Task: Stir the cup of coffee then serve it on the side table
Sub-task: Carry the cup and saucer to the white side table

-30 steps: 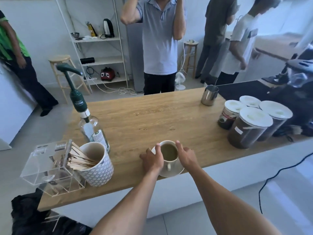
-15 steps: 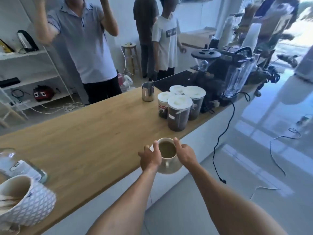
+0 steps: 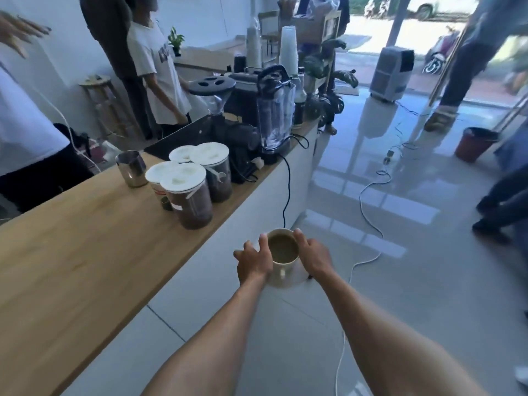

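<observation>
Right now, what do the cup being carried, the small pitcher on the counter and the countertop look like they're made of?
Cup: probably glazed ceramic, opaque cream with a thick rim and a soft sheen. Pitcher: likely stainless steel, silvery and mirror-like with bright reflections. Countertop: wood or wood veneer, light brown with visible grain and a matte finish.

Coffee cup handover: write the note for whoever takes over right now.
Left hand: grip closed on the coffee cup's left side.
Right hand: grip closed on its right side, above the saucer under the cup.
Cup: full, upright, off the wooden counter, carried over the tiled floor.
Done: cup lifted from the counter. No stirrer in it; stirring can't be confirmed.
Left: carry it level past the floor cables and set it on the side table, not in view.
</observation>
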